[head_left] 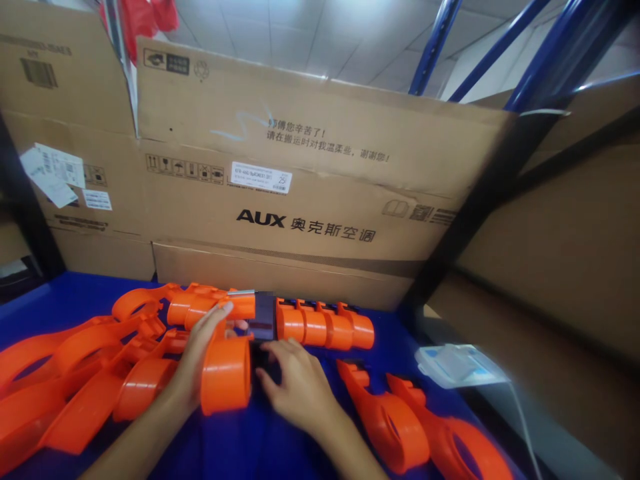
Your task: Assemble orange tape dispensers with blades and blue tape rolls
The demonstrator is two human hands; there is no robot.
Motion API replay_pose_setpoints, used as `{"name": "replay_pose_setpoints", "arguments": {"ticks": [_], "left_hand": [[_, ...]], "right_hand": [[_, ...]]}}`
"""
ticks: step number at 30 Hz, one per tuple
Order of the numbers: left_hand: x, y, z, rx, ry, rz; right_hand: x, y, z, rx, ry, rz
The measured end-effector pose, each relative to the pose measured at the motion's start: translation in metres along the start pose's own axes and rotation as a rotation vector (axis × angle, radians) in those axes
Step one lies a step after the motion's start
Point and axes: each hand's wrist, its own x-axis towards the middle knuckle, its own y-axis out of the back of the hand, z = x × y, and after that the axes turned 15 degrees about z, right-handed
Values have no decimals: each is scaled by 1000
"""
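My left hand (203, 347) is closed round an orange plastic tape dispenser (225, 377), its wide ring hanging below and its upper end by my fingers. Close on its right is my right hand (295, 380), fingers curled and thumb forward at a small dark patch beside the dispenser; what they grip there is too dark to make out. Behind both hands stands a dark box-like thing (263, 317). A row of several orange dispensers with black ends (325, 325) sits to its right. More orange dispensers (145, 387) lie heaped around my left forearm.
Two orange dispensers (393, 427) lie at the right front of the blue surface (280, 440). A pale plastic case (460, 365) with a white cord is farther right. Cardboard sheets (310, 200) wall the back, and a dark rack post (465, 200) slants on the right.
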Motion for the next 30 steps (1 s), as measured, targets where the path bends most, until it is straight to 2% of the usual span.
{"name": "replay_pose_setpoints", "arguments": {"ticks": [3, 7, 10, 13, 17, 19, 20, 24, 30], "left_hand": [[3, 0, 1, 32, -30, -2], [1, -2, -2, 84, -36, -63], [0, -4, -7, 93, -45, -96], [3, -4, -13, 108, -99, -111], [7, -1, -19, 244, -210, -157], [6, -1, -21, 317, -267, -227], [5, -1, -22, 344, -286, -266], [-2, -3, -25, 398, -307, -341], [-10, -4, -27, 416, -307, -386]], "right_hand": [[-2, -5, -3, -116, 3, -63], [-3, -10, -4, -205, -16, -115], [-2, -9, -2, -170, -22, -71], [2, 0, 2, -57, -29, 136], [8, 16, 9, 98, -54, 555], [9, 21, 9, 163, -10, 674], [8, 23, 8, 188, 38, 694], [3, 22, 0, 249, 216, 614], [0, 17, -2, 278, 248, 568]]}}
